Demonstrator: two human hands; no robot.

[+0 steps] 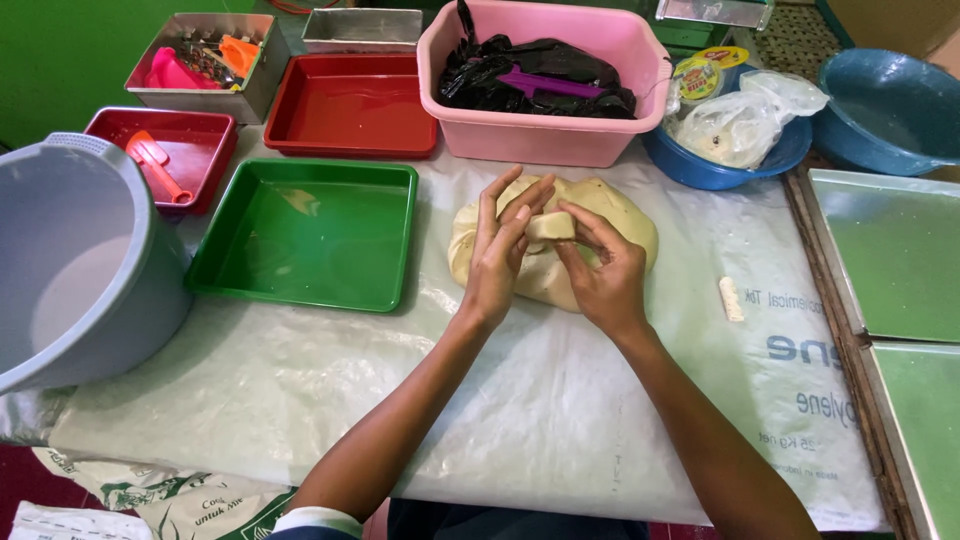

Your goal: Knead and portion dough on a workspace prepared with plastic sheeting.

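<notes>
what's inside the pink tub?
The pink tub holds crumpled black plastic bags with a purple strip-shaped thing lying on top. Whatever lies under the bags, and the tub's floor, is covered.
</notes>
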